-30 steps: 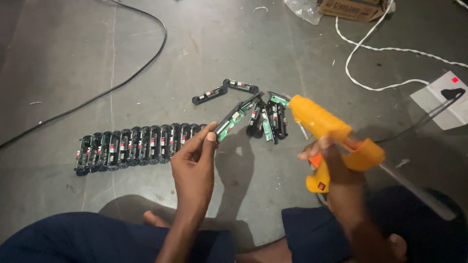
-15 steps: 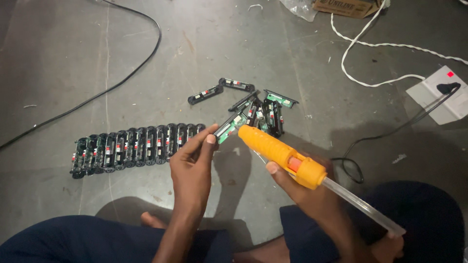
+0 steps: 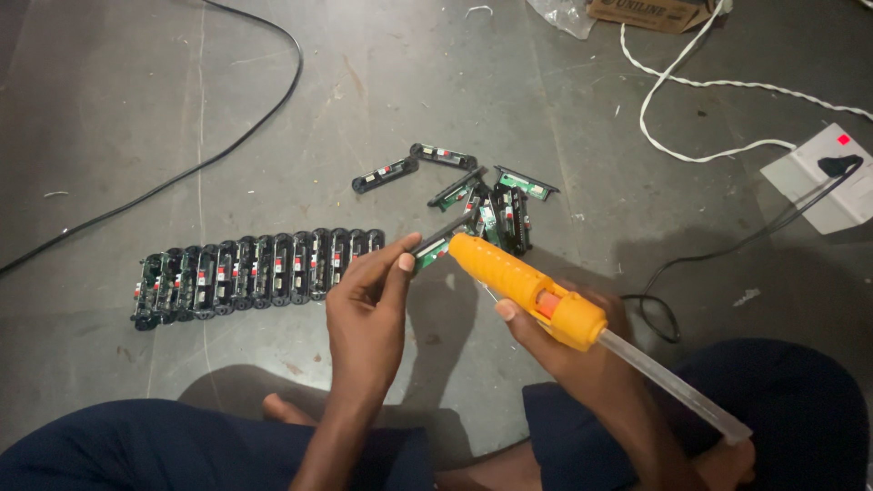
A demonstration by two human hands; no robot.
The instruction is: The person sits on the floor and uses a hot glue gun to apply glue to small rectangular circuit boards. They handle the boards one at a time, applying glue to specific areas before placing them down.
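My left hand (image 3: 368, 305) pinches a small black-and-green circuit module (image 3: 438, 243) between thumb and fingers, holding it just above the grey floor. My right hand (image 3: 568, 341) grips a yellow-orange glue gun (image 3: 527, 286), its nozzle touching or almost touching the held module. A clear glue stick (image 3: 673, 386) sticks out of the gun's back. A neat row of several similar modules (image 3: 259, 273) lies on the floor to the left of my left hand. A loose pile of several more modules (image 3: 482, 200) lies just beyond the gun's tip.
A black cable (image 3: 227, 150) curves across the floor at the left. A white cord (image 3: 691, 86) loops at the upper right near a white socket box (image 3: 818, 177) with a black plug. A cardboard box (image 3: 650, 11) sits at the top edge. My dark-clad legs (image 3: 182, 445) fill the bottom.
My right hand swung the glue gun from upright at the right down and leftward, so its nozzle now points at the module in my left hand. My left hand stayed nearly still.
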